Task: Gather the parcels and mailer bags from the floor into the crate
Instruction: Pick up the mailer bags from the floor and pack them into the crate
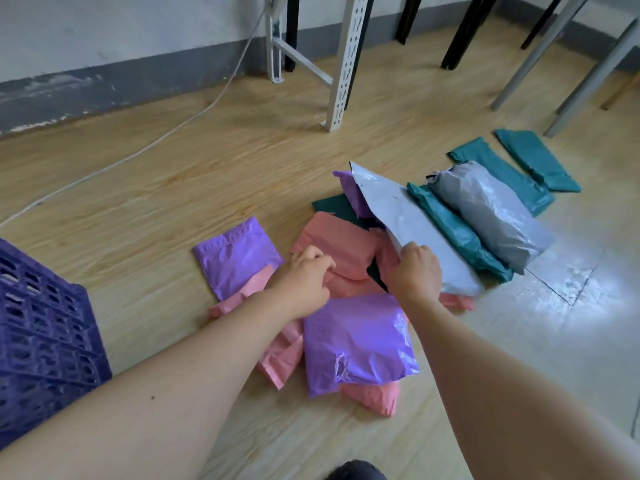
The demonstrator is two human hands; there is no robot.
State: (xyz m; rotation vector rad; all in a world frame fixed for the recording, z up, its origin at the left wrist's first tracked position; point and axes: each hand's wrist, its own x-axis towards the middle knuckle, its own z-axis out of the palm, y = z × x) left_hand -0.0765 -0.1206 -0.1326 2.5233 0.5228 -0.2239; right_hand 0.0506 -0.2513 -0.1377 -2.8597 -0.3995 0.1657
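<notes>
Nearest, the crate point(45, 323) stands at the left edge on the floor point(173, 188), within arm's reach of the pile, probably so that each load needs only a short swing across. None of its inside shows, so I cannot tell what it holds.

Just ahead, a purple bag point(356, 341) lies on top of crumpled pink bags point(280, 351), loosely heaped. Beyond it the left hand point(303, 282) curls its fingers down onto a pink parcel point(343, 244), apparently gripping a fold. The right hand point(415, 275) grips the near edge of a white bag point(408, 216), which tilts up off the heap. I'd judge both hands are scooping several bags together instead of taking one at a time.

Leaning on the white bag's far side is a green bag point(457, 233), with a stuffed grey parcel point(491, 216) resting against it. Two flat green bags point(502, 174) lie farther off, apart from the heap. Everything waits on the floor, not yet gathered.
</notes>
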